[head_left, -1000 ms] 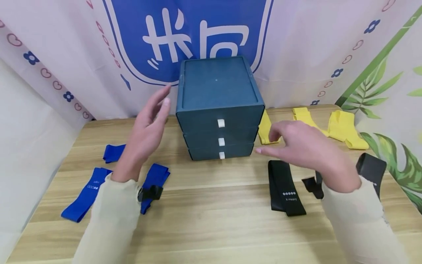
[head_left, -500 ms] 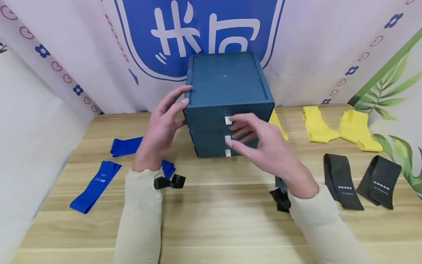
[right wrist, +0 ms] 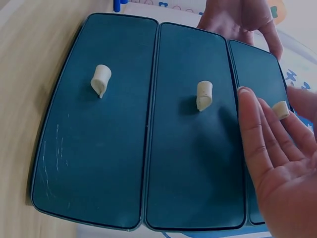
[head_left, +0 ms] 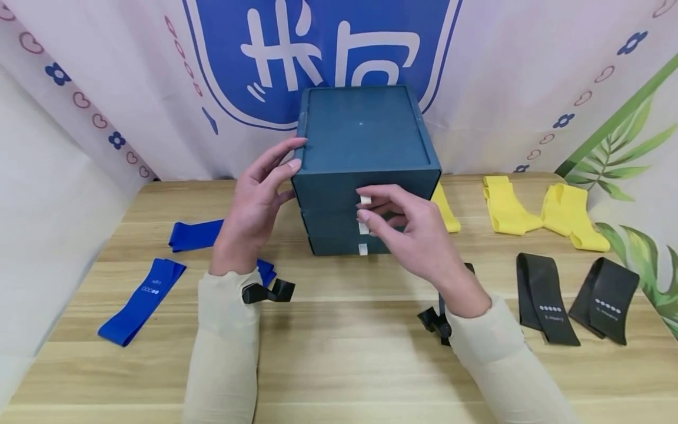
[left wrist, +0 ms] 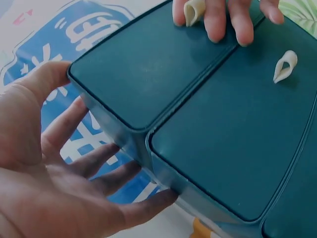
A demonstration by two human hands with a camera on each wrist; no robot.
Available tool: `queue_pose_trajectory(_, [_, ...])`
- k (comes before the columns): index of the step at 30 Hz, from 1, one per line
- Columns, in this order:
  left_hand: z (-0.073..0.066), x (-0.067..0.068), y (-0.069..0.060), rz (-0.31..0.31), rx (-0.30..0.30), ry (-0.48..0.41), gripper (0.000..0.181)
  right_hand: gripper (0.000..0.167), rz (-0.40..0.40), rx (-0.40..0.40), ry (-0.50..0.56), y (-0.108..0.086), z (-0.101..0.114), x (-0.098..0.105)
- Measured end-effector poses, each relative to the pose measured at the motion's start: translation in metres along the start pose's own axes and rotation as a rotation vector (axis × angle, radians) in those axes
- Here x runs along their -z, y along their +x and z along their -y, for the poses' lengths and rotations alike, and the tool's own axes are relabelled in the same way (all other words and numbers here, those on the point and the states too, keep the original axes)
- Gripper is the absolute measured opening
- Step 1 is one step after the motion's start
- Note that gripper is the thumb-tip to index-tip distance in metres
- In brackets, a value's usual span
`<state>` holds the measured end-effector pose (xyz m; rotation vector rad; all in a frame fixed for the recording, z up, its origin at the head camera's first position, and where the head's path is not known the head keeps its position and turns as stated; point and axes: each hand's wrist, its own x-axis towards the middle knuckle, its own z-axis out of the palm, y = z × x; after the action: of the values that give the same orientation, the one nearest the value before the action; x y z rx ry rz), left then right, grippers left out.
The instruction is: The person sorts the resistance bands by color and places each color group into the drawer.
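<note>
A dark teal three-drawer cabinet (head_left: pixel 368 126) stands at the back of the table, its drawers all closed. My left hand (head_left: pixel 251 206) steadies its left side. In the left wrist view the left thumb touches a top front corner, while extended fingers spread along the side wall. My right hand (head_left: pixel 418 232) is in front of the top drawer, index finger and thumb above and below its white fabric pull tab (head_left: pixel 365 200). The fingers are loosely bent, and no firm pinch shows. The middle tab (right wrist: pixel 204 95) and the bottom tab (right wrist: pixel 101 79) hang untouched.
Blue bands (head_left: pixel 143 301) lie on the wooden table (head_left: pixel 339 365) at left, one partly under the left wrist. Black bands (head_left: pixel 548 299) lie at right, one partly hidden by the right wrist. Yellow bands (head_left: pixel 511 206) lie back right. A printed curtain (head_left: pixel 492 76) hangs behind.
My left hand has moved right onto the cabinet's side. The right hand has come left from beside the cabinet to the top drawer's tab, its fingers closing in above and below it.
</note>
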<state>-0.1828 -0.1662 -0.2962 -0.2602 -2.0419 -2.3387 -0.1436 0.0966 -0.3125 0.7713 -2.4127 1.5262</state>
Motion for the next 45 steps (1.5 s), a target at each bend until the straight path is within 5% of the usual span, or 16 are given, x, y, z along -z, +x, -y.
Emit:
queue_pose_trajectory(9, [0.000,0.001,0.005,0.004,0.003,-0.024,0.043,0.025,-0.074,0.063,0.033,-0.003,0.003,-0.003])
queue_pose_trajectory(16, [-0.007,0.005,0.003,-0.022,0.089,-0.054,0.043,0.024,-0.051,0.074,0.047,-0.018,0.009,0.000])
queue_pose_trajectory(26, [-0.016,0.020,0.006,0.062,0.143,-0.113,0.046,0.025,-0.028,0.106,0.046,-0.035,0.019,0.005])
queue_pose_trajectory(36, [-0.019,0.038,-0.001,0.176,0.116,-0.007,0.042,0.024,0.003,0.159,0.060,-0.047,0.022,0.005])
queue_pose_trajectory(45, [-0.020,0.026,0.003,0.188,0.087,0.068,0.038,0.025,-0.001,0.205,0.059,-0.057,0.024,0.007])
